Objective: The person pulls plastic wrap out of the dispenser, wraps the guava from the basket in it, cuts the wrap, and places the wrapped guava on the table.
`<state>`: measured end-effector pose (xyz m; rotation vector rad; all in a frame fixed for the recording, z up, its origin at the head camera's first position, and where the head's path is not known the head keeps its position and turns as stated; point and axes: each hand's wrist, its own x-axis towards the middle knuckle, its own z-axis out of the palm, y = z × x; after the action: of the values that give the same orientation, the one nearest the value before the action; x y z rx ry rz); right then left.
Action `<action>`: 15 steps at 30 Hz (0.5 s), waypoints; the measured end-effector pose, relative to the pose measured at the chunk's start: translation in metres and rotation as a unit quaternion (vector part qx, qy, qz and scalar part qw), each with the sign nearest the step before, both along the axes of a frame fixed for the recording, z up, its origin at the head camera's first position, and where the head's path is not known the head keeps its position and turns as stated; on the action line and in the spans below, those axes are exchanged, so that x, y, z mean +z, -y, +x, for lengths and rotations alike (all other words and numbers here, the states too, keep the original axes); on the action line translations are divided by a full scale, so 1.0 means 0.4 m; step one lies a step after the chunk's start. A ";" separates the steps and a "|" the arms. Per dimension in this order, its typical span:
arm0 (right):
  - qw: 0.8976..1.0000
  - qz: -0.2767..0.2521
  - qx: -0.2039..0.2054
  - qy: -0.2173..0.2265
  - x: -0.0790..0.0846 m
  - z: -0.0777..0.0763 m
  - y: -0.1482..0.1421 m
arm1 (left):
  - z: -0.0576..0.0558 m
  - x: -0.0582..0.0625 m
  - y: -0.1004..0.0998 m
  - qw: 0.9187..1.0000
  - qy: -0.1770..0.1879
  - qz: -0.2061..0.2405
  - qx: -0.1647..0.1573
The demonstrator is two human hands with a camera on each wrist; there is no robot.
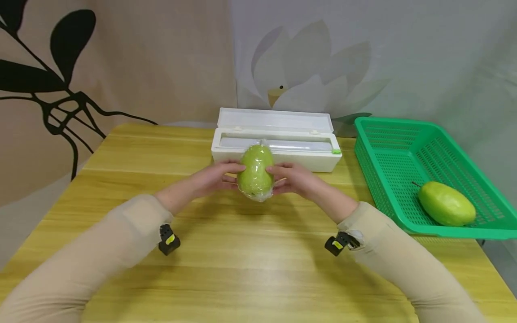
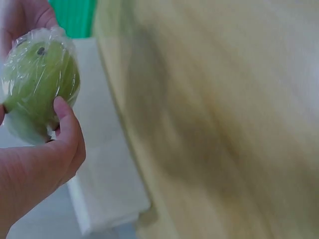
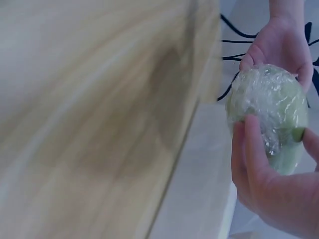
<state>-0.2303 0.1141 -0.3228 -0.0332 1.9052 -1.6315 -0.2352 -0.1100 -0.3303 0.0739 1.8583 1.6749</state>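
Between my two hands is a green, pear-shaped fruit wrapped in clear plastic film. My left hand grips its left side, thumb on the front and fingers behind. On the other side my right hand holds it the same way. The right wrist view shows bunched, wrinkled film on the underside of the fruit, with fingertips pressed against it. In the left wrist view a dark spot marks one end of the fruit under the film. It is held up above the table, in front of a white box.
The long white cling film box stands at the table's back with its lid raised and a roll inside. To the right, a green plastic basket holds one unwrapped green fruit with a stem. A wall hanging rises behind the wooden table.
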 end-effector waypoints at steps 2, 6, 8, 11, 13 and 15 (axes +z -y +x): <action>1.000 -0.011 -0.008 -0.004 0.014 -0.011 0.028 | -0.005 0.025 0.030 1.000 -0.011 -0.009 -0.002; 0.999 -0.027 -0.031 -0.014 0.037 -0.030 0.089 | -0.014 0.063 0.083 0.999 -0.023 -0.031 0.013; 0.998 -0.030 -0.044 -0.016 0.046 -0.038 0.122 | -0.017 0.078 0.108 0.999 -0.026 -0.040 0.021; 0.996 -0.042 -0.071 -0.014 0.053 -0.054 0.178 | -0.027 0.096 0.149 0.997 -0.036 -0.052 0.034; 0.994 -0.054 -0.092 -0.013 0.055 -0.063 0.216 | -0.037 0.104 0.177 0.997 -0.041 -0.058 0.041; 0.991 -0.074 -0.109 -0.013 0.054 -0.071 0.253 | -0.050 0.106 0.208 0.996 -0.046 -0.064 0.050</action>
<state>-0.2587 0.0128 -0.3011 0.0965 1.8573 -1.9253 -0.2551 -0.1930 -0.2879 0.0048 2.0636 1.6393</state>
